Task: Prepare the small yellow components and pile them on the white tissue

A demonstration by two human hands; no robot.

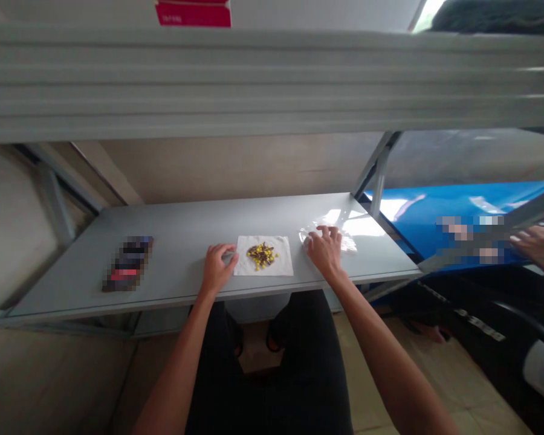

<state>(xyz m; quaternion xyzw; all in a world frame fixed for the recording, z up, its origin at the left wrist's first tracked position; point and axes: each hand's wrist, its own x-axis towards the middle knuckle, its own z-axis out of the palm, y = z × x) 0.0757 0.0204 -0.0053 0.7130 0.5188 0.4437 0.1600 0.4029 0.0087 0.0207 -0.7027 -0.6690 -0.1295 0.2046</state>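
Note:
A white square sheet, paper or cloth (284,267), lies flat on the grey shelf in front of me. On it is a small heap of yellow beads mixed with dark brown bits (259,256). My left hand (218,267) rests at the sheet's left edge, with thumb and index finger apart and nothing visible between them. To the right of the sheet, my right hand (326,249) is over crumpled clear plastic (348,243), its fingers bent and spread. Whether the fingertips pinch any plastic is hard to see.
A blurred dark object (129,263) lies on the shelf at left. An upper shelf (272,84) crosses overhead, holding a red box (194,13). Metal legs frame both ends. At right, another person's hand (541,244) is near a blue surface (417,211).

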